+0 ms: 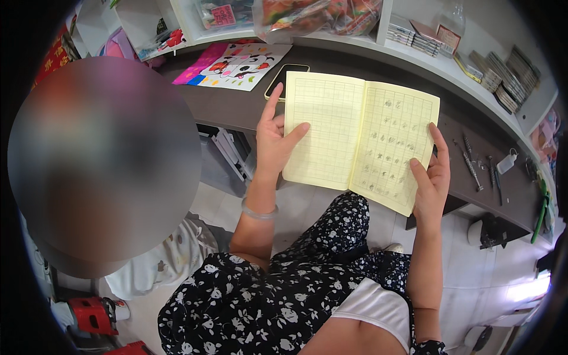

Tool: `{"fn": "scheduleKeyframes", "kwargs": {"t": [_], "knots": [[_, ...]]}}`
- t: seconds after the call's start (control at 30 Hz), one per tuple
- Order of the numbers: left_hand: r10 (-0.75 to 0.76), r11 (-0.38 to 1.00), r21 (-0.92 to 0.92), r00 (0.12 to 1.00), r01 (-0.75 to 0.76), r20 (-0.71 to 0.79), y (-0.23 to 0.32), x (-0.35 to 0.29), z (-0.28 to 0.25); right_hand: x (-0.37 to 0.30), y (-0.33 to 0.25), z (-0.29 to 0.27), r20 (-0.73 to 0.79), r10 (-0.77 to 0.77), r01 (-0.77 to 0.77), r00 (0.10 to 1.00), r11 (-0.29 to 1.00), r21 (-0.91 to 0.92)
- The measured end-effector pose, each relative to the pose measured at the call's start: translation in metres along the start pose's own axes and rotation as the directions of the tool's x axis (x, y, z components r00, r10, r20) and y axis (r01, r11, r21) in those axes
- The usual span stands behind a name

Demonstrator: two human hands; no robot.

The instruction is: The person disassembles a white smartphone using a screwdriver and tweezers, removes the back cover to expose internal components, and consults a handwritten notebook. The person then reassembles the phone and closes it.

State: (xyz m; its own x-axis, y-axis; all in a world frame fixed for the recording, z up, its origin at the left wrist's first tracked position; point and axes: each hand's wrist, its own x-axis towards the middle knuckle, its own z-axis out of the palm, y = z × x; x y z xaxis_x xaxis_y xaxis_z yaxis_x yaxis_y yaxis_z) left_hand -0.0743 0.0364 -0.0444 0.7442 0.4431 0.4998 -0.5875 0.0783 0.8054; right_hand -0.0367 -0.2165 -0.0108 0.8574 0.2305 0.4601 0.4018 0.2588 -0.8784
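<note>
An exercise book (322, 133) with pale yellow gridded pages lies spread between my two hands, held up above the desk's front edge. Its left page has no clear writing; handwritten characters fill rows on the right page. My left hand (275, 139) grips the left edge, thumb on the page, forefinger stretched upward and the other fingers behind. At the lower right edge, my right hand (433, 177) pinches the book with its thumb on the page. A phone (276, 90) with a light rim lies on the desk just behind the book, partly covered by it.
On the dark desk (236, 112) lie a colourful drawing (245, 65) and, at right, metal tools (470, 165) and a small white bottle (507, 161). A shelf (355, 44) with bags and stacked cases curves behind. Another person (160, 260) is close at my left.
</note>
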Motion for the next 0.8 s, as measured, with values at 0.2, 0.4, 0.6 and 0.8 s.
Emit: {"fn": "scheduleKeyframes", "kwargs": {"t": [0.2, 0.4, 0.6, 0.8], "knots": [[0.369, 0.402, 0.890, 0.928, -0.214, 0.057, 0.016, -0.007, 0.011, -0.002, -0.002, 0.002, -0.010, -0.014, 0.014, 1.000, 0.998, -0.063], [0.270, 0.392, 0.899, 0.959, -0.195, 0.090, 0.009, -0.019, 0.024, -0.003, 0.001, 0.002, 0.028, -0.061, 0.063, 0.998, 0.995, -0.074], [0.164, 0.361, 0.920, 0.982, -0.151, 0.096, 0.001, -0.022, 0.020, -0.002, 0.007, 0.003, 0.070, -0.045, 0.053, 0.997, 0.993, -0.104], [0.487, 0.537, 0.709, 0.854, -0.458, 0.184, -0.003, -0.037, 0.024, -0.001, 0.011, 0.002, 0.052, -0.018, 0.023, 0.999, 0.994, -0.107]]}}
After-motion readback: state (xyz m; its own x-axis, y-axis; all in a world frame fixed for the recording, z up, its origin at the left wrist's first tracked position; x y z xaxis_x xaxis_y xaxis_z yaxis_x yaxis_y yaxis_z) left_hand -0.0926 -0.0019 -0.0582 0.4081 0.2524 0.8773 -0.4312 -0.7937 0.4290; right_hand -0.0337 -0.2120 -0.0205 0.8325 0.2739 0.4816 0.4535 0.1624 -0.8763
